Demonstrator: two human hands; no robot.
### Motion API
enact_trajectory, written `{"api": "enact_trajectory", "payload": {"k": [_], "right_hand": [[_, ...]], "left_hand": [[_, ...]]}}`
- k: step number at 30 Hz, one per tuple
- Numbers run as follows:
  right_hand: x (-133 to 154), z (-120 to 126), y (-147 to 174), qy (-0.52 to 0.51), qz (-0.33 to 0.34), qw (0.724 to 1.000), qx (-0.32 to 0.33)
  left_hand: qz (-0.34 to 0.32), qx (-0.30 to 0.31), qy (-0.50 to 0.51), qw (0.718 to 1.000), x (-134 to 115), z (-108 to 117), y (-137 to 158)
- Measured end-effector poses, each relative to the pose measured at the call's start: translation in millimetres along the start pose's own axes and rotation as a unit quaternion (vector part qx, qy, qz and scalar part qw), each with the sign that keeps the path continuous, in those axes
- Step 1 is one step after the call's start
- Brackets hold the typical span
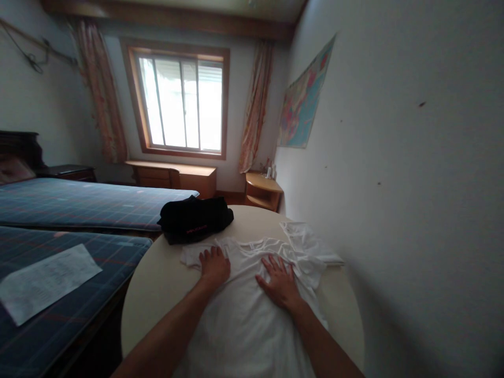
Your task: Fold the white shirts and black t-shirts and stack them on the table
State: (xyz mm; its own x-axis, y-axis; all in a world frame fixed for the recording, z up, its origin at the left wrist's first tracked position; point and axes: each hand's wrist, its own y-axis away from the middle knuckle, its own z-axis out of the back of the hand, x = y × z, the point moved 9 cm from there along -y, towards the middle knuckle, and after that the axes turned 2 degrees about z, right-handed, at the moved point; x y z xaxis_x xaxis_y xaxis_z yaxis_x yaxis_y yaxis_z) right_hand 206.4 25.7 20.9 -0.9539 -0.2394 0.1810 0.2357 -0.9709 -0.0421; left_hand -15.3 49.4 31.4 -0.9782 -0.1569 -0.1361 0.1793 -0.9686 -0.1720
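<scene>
A white T-shirt [248, 315] lies spread on a round cream table [145, 294], its neckline toward the far side and its cloth wrinkled near the right shoulder. My left hand [215, 266] rests on the shirt near its left sleeve, fingers slightly bent and apart. Flat on the shirt's upper right chest is my right hand [279, 281], with its fingers spread. A second white piece of cloth [309, 244] sits crumpled by the right shoulder. Beyond my left hand is a folded black garment [195, 218] with small reddish lettering.
Close on the right stands a white wall [413, 220] with a map [305, 100]. To the left are blue plaid mattresses [126, 252], one bearing a sheet of paper [51, 281]. A small corner shelf [263, 184] and a desk [197, 173] stand at the back beneath the window [181, 105].
</scene>
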Motion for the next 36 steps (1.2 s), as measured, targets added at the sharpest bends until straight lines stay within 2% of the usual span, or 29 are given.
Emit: {"api": "enact_trajectory", "payload": {"k": [3, 6, 12, 15, 18, 21, 25, 27, 29, 33, 36], "right_hand": [[-2, 3, 2, 0.001, 0.002, 1.0, 0.005], [-3, 4, 6, 0.004, 0.002, 1.0, 0.009], [12, -3, 32, 0.002, 0.003, 0.999, 0.053], [30, -10, 48, -0.012, 0.024, 0.995, 0.098], [49, -15, 56, -0.031, 0.042, 0.99, 0.132], [72, -19, 52, -0.052, 0.067, 0.986, 0.147], [96, -22, 37, -0.071, 0.089, 0.984, 0.135], [102, -22, 31, -0.079, 0.1, 0.984, 0.126], [100, -23, 27, -0.081, 0.109, 0.982, 0.133], [83, -18, 21, -0.092, 0.114, 0.976, 0.162], [69, -2, 9, -0.117, 0.125, 0.976, 0.138]], "left_hand": [[-0.029, -0.034, 0.03, 0.999, -14, -2, 6], [-0.014, -0.016, 0.037, 0.999, -7, -9, 13], [0.056, 0.051, 0.004, 0.997, 47, -12, 20], [0.103, 0.082, 0.001, 0.991, 81, -5, 12], [0.135, 0.085, -0.012, 0.987, 98, 5, -4], [0.128, 0.059, -0.024, 0.99, 84, 11, -17], [0.052, 0.008, -0.006, 0.999, 34, 4, -20], [0.029, -0.011, 0.014, 0.999, 19, -4, -18], [0.044, -0.035, 0.035, 0.998, 23, -9, -17], [0.106, -0.073, 0.048, 0.991, 66, -8, -23], [0.122, -0.082, 0.057, 0.987, 91, -1, -29]]}}
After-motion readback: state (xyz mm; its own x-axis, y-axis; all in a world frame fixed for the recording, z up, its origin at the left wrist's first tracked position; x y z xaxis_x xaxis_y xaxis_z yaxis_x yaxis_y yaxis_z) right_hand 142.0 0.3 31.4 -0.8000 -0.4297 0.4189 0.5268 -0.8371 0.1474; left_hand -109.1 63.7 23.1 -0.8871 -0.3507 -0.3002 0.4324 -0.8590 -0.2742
